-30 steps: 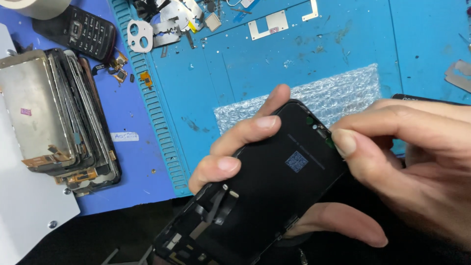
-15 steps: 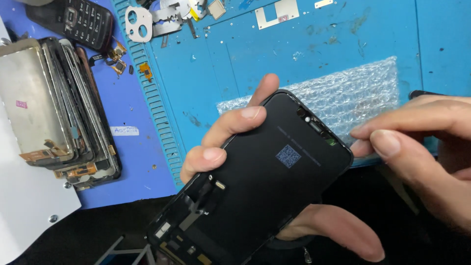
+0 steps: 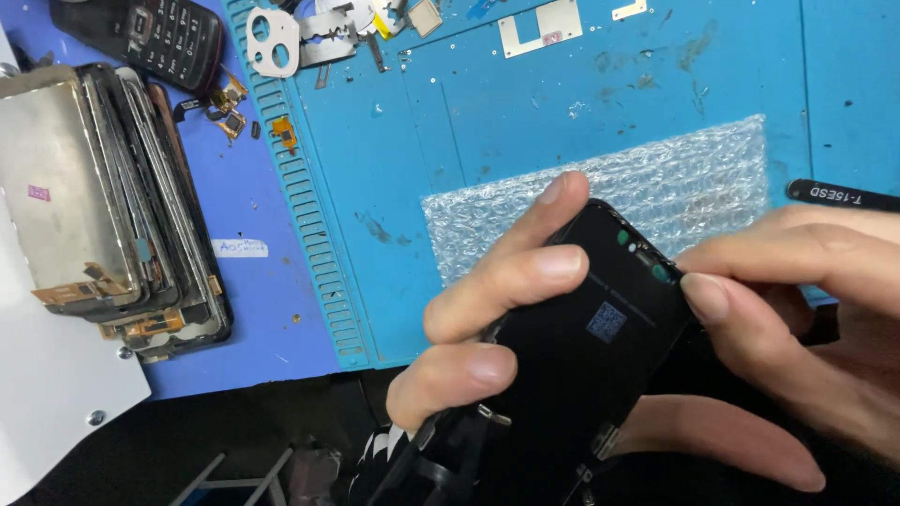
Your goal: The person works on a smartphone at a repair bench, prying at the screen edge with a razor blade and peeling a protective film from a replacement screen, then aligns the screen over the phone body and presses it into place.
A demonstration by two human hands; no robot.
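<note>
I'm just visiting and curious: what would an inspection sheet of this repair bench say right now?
Surface: blue work mat, scuffed, with a ridged strip along its left edge; a darker blue mat lies to its left.
Job's things: black phone screen panel, back side up, held over the mat's front edge.
Clutter: sheet of bubble wrap behind the panel; stack of old screen panels at left; black keypad phone; small metal plates; a black tool handle at right.
Grippers: left hand grips the panel's left edge; right hand pinches its top right corner.
Cables: small orange flex parts on the mat.
Surroundings: white board at lower left.
</note>
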